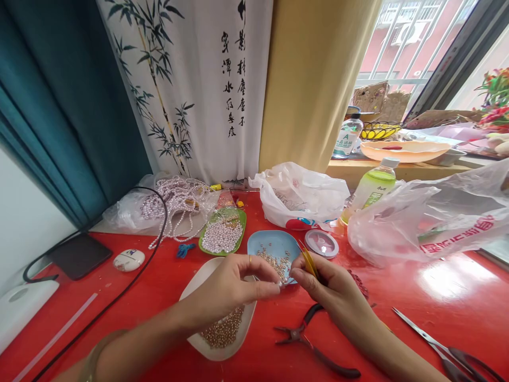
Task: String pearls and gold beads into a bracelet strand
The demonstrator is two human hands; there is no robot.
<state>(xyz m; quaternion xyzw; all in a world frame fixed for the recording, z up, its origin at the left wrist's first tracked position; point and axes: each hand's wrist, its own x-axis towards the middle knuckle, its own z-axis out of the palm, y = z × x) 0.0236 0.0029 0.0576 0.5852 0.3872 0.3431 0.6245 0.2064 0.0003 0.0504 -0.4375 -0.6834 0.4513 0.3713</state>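
Observation:
My left hand point(234, 284) is above the white dish of gold beads point(222, 330), thumb and forefinger pinched around a tiny shiny piece too small to name. To its right, my right hand point(334, 284) holds yellow tweezers point(309, 263), their tips pointing up and away. Its thumb and forefinger are also pressed together close to the left fingertips; anything between them is too fine to make out. Behind both hands sits a light blue dish point(274, 236) with loose gold-coloured pieces. Black-handled pliers point(295, 335) lie open on the red table below my right hand.
A green tray point(243, 229) holds pearly beads; strung beads point(178, 196) lie behind it. Scissors point(427, 339) rest at right. Plastic bags point(302, 191), a round lidded box point(322, 243) and a drink bottle point(376, 185) stand behind. A black cable point(159, 239) crosses the left side.

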